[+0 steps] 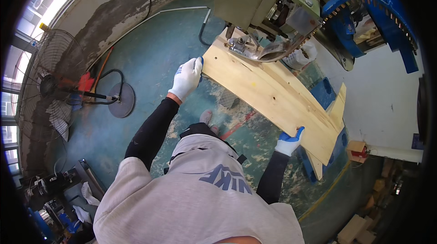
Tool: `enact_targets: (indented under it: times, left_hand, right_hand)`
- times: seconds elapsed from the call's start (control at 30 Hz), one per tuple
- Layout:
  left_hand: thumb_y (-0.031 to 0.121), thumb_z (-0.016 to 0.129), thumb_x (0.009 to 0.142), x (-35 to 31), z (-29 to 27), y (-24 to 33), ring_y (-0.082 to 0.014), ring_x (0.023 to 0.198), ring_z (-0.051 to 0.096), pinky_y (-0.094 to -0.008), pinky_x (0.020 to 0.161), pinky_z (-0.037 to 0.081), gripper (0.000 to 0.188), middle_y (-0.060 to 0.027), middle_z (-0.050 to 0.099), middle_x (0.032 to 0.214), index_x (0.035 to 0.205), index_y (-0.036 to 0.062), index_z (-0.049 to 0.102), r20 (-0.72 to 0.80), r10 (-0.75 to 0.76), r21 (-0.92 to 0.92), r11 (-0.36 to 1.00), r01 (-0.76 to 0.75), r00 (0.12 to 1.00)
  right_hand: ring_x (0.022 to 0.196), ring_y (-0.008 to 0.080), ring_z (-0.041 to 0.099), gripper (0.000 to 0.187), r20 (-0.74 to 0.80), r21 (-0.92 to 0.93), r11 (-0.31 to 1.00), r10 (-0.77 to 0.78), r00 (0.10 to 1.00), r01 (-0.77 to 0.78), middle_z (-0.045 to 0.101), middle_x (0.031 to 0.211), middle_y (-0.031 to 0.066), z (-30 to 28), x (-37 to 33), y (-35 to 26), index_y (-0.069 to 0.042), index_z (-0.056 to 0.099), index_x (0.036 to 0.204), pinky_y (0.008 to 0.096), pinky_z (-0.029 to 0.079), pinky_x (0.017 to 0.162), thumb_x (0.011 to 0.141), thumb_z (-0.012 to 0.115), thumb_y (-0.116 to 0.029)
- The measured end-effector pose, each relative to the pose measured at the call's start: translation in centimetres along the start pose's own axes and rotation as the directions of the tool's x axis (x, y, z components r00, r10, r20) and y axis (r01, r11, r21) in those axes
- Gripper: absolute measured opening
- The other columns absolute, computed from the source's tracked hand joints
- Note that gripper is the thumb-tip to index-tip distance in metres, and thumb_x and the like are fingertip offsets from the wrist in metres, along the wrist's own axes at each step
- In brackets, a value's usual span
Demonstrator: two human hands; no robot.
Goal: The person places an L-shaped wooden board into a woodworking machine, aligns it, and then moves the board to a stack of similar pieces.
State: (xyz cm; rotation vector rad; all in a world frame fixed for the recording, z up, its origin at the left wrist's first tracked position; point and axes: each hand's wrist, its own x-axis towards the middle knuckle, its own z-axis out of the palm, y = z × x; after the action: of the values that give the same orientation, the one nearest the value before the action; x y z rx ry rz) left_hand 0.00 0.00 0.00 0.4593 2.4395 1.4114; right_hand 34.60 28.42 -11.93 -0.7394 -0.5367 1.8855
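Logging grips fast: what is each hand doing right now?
Left hand: closed on the wooden board's near edge.
Right hand: closed on the board's edge.

Daylight pours in from the windows at the upper left, which are blown out to white. The teal floor is evenly and brightly lit, with only soft shadows. The pale wooden board and the white wall look bright without harsh glare. Fisheye distortion bends straight edges strongly, and the corners fall into black vignette. The centre is sharp; the rim softens slightly.

Gloved hands on wooden board
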Motion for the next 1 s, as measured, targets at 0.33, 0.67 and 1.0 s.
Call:
enact_targets:
  times: [0.33,0.67,1.0]
  left_hand:
    - [0.033,0.046,0.107,2.2,1.4,-4.5,-0.0135,0.059,0.056,-0.0334,0.053,0.044,0.038,-0.0048,0.053,0.066,0.092,0.0008,0.057,-0.026,-0.009,-0.313,0.950,0.000,1.000]
    - [0.036,0.044,0.107,0.7,0.8,-3.1,-0.0121,0.057,0.055,-0.0307,0.052,0.045,0.041,-0.0025,0.056,0.067,0.093,0.0008,0.061,0.079,-0.132,-0.331,0.932,0.151,0.988]
    - [0.039,0.047,0.106,4.8,0.5,1.0,-0.0121,0.057,0.051,-0.0309,0.053,0.044,0.043,-0.0021,0.054,0.067,0.094,0.0002,0.060,0.077,-0.021,-0.213,0.976,0.037,0.997]
  right_hand:
    - [0.104,0.0176,0.063,0.022,-0.073,0.067,0.997,0.029,0.997,-0.024,0.065,0.101,0.0014,-2.2,-8.2,3.1,-0.011,0.061,0.098,0.0371,0.051,0.100,0.100,0.065,-0.033]
    - [0.116,0.0192,0.058,0.028,0.026,-0.035,0.993,-0.109,0.994,0.110,0.063,0.118,0.0063,5.2,-2.5,-3.2,-0.005,0.060,0.115,0.0388,0.047,0.106,0.105,0.055,-0.031]
    - [0.107,0.0193,0.063,0.026,-0.036,-0.040,0.998,-0.052,0.998,0.051,0.066,0.111,0.0079,2.4,-0.9,0.1,-0.003,0.062,0.110,0.0346,0.052,0.099,0.104,0.057,-0.028]
